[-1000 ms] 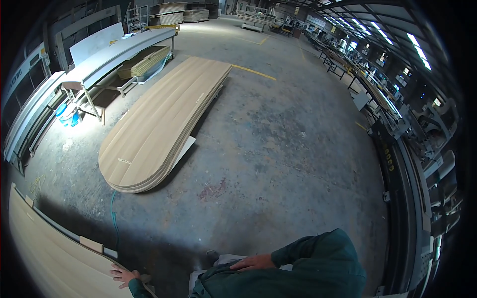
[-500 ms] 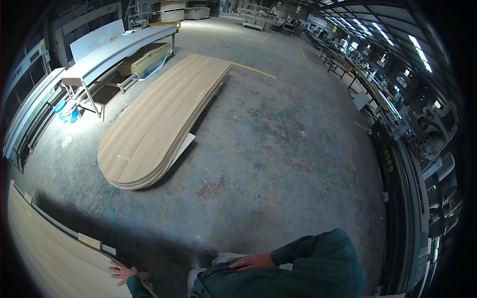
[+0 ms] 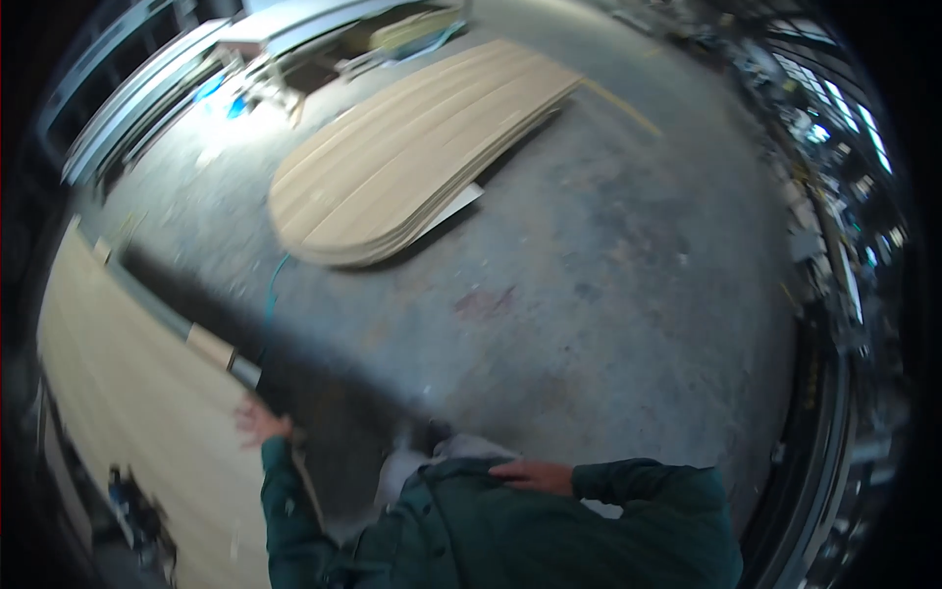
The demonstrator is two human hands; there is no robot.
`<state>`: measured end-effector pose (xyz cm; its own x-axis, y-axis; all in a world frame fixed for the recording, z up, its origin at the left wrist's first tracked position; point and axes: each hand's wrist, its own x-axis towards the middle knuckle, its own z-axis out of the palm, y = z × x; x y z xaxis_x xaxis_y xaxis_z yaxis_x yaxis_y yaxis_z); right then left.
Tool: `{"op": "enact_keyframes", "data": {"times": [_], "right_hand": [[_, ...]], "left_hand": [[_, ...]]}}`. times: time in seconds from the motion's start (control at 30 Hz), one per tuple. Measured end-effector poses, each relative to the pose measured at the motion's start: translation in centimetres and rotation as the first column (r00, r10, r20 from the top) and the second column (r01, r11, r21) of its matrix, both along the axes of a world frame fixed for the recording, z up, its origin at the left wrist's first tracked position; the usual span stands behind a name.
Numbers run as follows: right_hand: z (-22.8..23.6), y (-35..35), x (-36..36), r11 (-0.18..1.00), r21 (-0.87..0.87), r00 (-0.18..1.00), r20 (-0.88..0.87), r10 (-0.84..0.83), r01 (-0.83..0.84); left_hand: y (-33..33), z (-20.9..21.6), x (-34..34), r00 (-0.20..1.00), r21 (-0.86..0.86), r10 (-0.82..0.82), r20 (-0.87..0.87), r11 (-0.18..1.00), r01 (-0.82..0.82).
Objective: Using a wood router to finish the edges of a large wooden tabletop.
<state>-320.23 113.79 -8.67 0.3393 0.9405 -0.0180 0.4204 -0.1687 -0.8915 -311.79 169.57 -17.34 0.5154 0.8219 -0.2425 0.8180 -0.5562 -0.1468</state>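
My left hand [image 3: 261,422] lies on the near right edge of a pale wood-grained panel [image 3: 147,363], its fingers spread over the surface. A small wooden block [image 3: 212,346] juts out along that panel's far edge, close to the hand. My right hand [image 3: 533,477] rests flat against the front of my dark green jacket [image 3: 471,525], fingers stretched out and holding nothing I can see. On the panel's lower left part sits a dark power tool [image 3: 137,515], blurred, its kind unclear.
A stack of round-ended wood-grained boards [image 3: 422,157] lies low on the concrete floor [image 3: 608,324] ahead. A teal hose or cord [image 3: 272,290] runs along the floor between stack and panel. A long white-topped bench [image 3: 304,22] stands far left; dark machinery [image 3: 819,393] lines the right side.
The view has swung down and left, bringing more of the panel and the dark tool into sight. My left hand stays on the panel edge; my right hand stays on the jacket.
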Motion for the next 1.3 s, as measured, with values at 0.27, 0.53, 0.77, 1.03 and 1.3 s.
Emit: {"op": "enact_keyframes", "data": {"times": [0.27,0.53,0.77,1.03,1.3], "right_hand": [[0.3,-0.2,0.5,0.998,0.044,0.997,0.045,-0.055,0.053],[0.6,0.0,0.6,1.000,-0.007,0.999,0.036,-0.029,0.029],[0.5,0.3,-0.1,0.997,0.025,0.998,0.000,-0.067,0.067],[0.8,0.6,-1.1,0.997,-0.006,0.997,-0.040,-0.073,0.073],[1.6,0.2,-1.4,0.989,-0.054,0.988,-0.070,-0.140,0.136]], "left_hand": [[-1.9,2.7,0.2,1.000,0.044,-0.004,0.011,0.999,0.004],[-2.8,3.7,0.7,1.000,0.034,-0.024,0.019,0.999,0.023],[-2.7,3.3,0.9,1.000,0.055,-0.017,0.015,0.998,0.016],[-1.4,2.6,2.1,0.996,0.137,-0.036,0.076,0.990,0.026],[1.1,2.7,5.6,0.994,0.135,0.078,0.075,0.987,-0.088]]}}
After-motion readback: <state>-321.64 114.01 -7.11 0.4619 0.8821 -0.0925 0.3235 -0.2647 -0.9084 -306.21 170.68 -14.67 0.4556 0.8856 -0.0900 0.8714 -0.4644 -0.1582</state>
